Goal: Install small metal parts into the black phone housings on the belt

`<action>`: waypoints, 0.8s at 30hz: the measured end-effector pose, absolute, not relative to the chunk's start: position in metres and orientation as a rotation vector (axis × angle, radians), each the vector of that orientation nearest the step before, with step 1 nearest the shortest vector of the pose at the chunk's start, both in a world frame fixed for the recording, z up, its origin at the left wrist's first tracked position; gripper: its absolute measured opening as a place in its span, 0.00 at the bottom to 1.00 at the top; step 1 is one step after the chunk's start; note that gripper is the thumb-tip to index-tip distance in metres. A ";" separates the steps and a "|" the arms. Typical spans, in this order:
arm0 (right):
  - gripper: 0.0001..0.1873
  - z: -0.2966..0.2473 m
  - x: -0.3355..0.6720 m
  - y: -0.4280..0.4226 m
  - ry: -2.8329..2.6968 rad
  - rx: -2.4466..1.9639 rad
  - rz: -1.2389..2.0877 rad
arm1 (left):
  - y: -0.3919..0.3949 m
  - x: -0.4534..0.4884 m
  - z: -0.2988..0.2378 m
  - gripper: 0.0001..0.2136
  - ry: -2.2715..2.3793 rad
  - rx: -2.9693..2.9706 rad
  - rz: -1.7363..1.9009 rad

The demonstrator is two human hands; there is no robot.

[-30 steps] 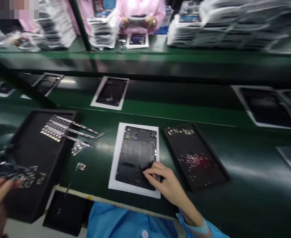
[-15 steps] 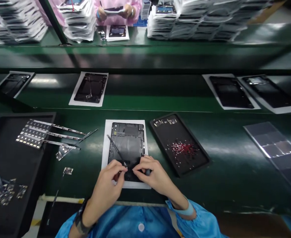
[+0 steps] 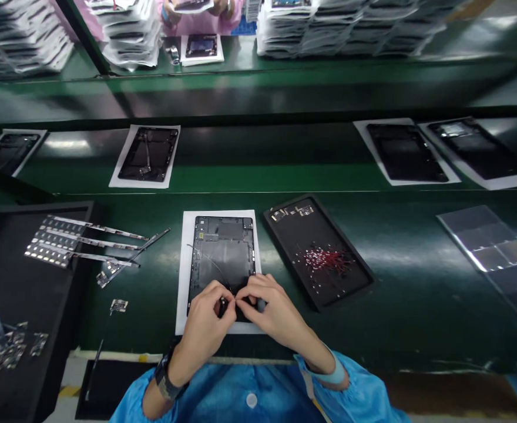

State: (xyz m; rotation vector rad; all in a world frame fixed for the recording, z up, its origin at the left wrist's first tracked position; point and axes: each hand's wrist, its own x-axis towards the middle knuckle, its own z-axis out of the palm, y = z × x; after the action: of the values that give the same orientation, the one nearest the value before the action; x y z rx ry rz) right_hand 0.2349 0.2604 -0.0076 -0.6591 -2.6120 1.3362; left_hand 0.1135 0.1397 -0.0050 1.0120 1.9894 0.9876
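A black tablet housing [image 3: 225, 258] lies on a white sheet [image 3: 185, 273] in front of me. My left hand [image 3: 212, 311] is closed in a pinch over the housing's lower part. From its fingertips a thin dark ribbon cable [image 3: 212, 263] runs up and left across the housing. Facing it, my right hand [image 3: 271, 305] is pinched too, its fingertips almost meeting the left ones. Whatever lies between the right fingertips is too small to make out. The housing's bottom part is mostly covered by both hands.
On the right lies a black tray [image 3: 285, 241] with red-wired parts [image 3: 326, 258]. A larger black tray [image 3: 3, 258], strip boards [image 3: 60, 241] and a loose small board [image 3: 118, 305] are at left. Clear sheets [image 3: 487, 252] lie far right; more housings [image 3: 148, 154] rest behind. A co-worker's hands [image 3: 173, 12] show opposite.
My left hand has moved right with the ribbon cable, bringing its fingertips close to the right hand's. The cable now looks thinner, turned edge-on. The whole view has shifted slightly.
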 end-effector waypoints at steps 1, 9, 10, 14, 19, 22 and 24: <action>0.07 -0.008 0.235 0.261 -2.600 -0.675 1.354 | 0.139 0.113 -0.005 0.07 1.968 1.016 1.001; 0.07 -0.006 0.237 0.266 -2.517 -0.694 1.524 | 0.129 0.099 -0.008 0.05 1.618 0.644 1.186; 0.07 -0.006 0.237 0.267 -2.517 -0.693 1.541 | 0.128 0.098 -0.009 0.06 1.595 0.607 1.189; 0.07 -0.004 0.237 0.268 -2.542 -0.689 1.563 | 0.128 0.095 -0.012 0.07 1.535 0.564 1.152; 0.08 -0.003 0.236 0.267 -2.580 -0.695 1.530 | 0.129 0.095 -0.012 0.07 1.531 0.547 1.129; 0.09 -0.002 0.235 0.264 -2.625 -0.696 1.470 | 0.130 0.096 -0.010 0.07 1.576 0.541 1.126; 0.09 -0.002 0.233 0.262 -2.660 -0.711 1.408 | 0.131 0.097 -0.010 0.08 1.609 0.521 1.128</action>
State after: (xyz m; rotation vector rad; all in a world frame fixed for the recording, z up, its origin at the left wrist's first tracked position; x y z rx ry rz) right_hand 0.2334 0.2622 -0.0017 -0.7106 -2.6598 1.4081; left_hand 0.0971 0.1306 -0.0102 0.5214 1.6094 1.1282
